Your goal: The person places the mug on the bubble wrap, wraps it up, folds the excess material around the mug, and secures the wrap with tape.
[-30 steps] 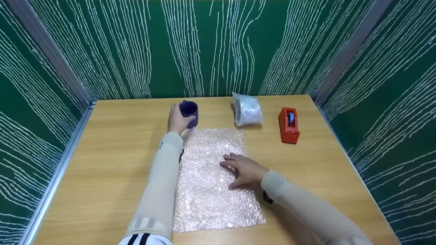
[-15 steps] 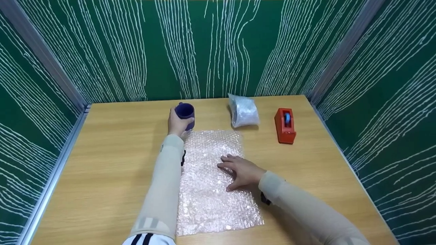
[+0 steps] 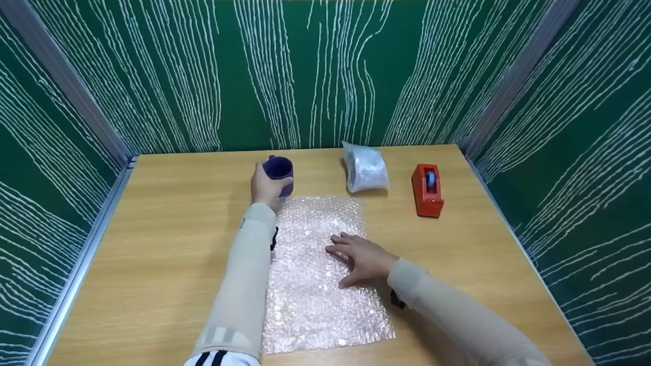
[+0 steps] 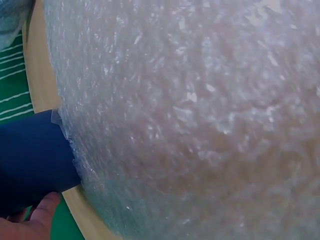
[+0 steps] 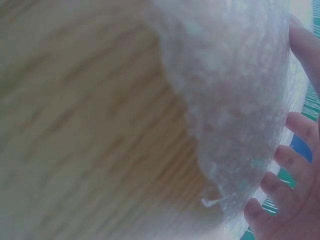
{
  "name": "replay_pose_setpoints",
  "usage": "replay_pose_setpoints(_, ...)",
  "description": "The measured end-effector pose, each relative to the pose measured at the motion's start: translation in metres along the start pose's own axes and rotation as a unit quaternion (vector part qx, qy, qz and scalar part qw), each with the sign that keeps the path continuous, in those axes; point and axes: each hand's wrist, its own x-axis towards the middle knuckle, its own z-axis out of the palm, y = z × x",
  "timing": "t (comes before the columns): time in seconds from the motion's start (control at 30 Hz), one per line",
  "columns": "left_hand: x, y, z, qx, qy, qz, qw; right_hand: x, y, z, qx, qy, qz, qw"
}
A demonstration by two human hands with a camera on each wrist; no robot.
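Wood-grain tabletop (image 3: 173,239) is shared by navy mug (image 3: 278,167), clasped at its near side by left hand (image 3: 266,186); bubble wrap (image 3: 320,310) beneath right hand (image 3: 364,259), fingers apart; blue tape (image 3: 431,179) inside red dispenser (image 3: 430,207).

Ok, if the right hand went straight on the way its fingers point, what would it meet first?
Past the bubble wrap beneath it, the right hand would probably meet the left sleeve first. Height is unclear from the head view, so it might pass underneath.

the mug (image 3: 278,168) is behind the bubble wrap (image 3: 310,290).
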Motion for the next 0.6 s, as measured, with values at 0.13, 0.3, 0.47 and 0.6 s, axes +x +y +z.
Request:
replay_pose_setpoints(0.13, -0.003, 0.003, -0.006, 0.01, 0.001, 0.049, 0.9987, -0.001, 0.001, 0.0, 0.004, 0.01, -0.008, 1.0)
replay_pose_setpoints(0.3, -0.008, 0.009, -0.017, 0.022, -0.017, 0.086, 0.9959, -0.001, 0.002, 0.002, -0.003, 0.022, -0.021, 1.0)
replay_pose_setpoints(0.47, -0.016, 0.01, -0.03, 0.027, -0.043, 0.074, 0.996, 0.002, 0.001, 0.002, 0.005, 0.013, -0.016, 1.0)
replay_pose_setpoints(0.6, -0.02, 0.012, -0.039, 0.03, -0.059, 0.072, 0.9952, 0.004, 0.0, -0.001, 0.004, 0.01, -0.014, 1.0)
